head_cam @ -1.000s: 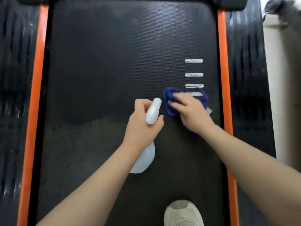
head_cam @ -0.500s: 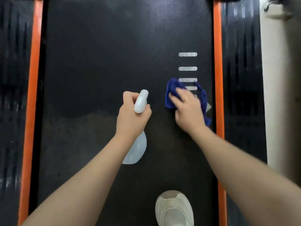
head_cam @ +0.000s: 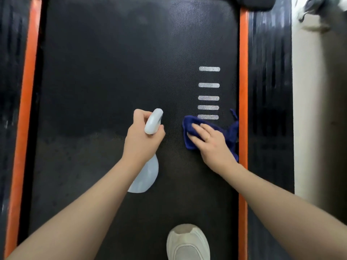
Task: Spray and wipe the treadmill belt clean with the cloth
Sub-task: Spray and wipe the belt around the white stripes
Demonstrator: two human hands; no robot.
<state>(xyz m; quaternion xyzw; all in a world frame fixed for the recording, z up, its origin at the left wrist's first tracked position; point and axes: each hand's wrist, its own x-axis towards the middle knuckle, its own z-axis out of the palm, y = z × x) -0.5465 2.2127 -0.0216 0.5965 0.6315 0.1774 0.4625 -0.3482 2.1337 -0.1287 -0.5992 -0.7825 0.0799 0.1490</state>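
The black treadmill belt (head_cam: 112, 72) fills the view. My left hand (head_cam: 142, 141) grips a white spray bottle (head_cam: 147, 177) by its neck, and the nozzle head (head_cam: 153, 121) points away from me over the middle of the belt. My right hand (head_cam: 212, 145) presses flat on a dark blue cloth (head_cam: 189, 128) near the belt's right edge, just below the lowest of several white stripes (head_cam: 208, 85). Part of the cloth is hidden under my palm, and one end trails towards the orange strip.
Orange strips (head_cam: 243, 91) and black ribbed side rails (head_cam: 270, 91) run along both sides of the belt. My white shoe (head_cam: 187, 243) stands on the belt at the bottom. A lighter, speckled patch (head_cam: 75, 156) covers the near left belt. Beige floor (head_cam: 315, 109) lies to the right.
My right hand has slid the cloth towards me, uncovering the lowest white stripes. My left hand keeps its hold on the bottle, roughly level with the cloth.
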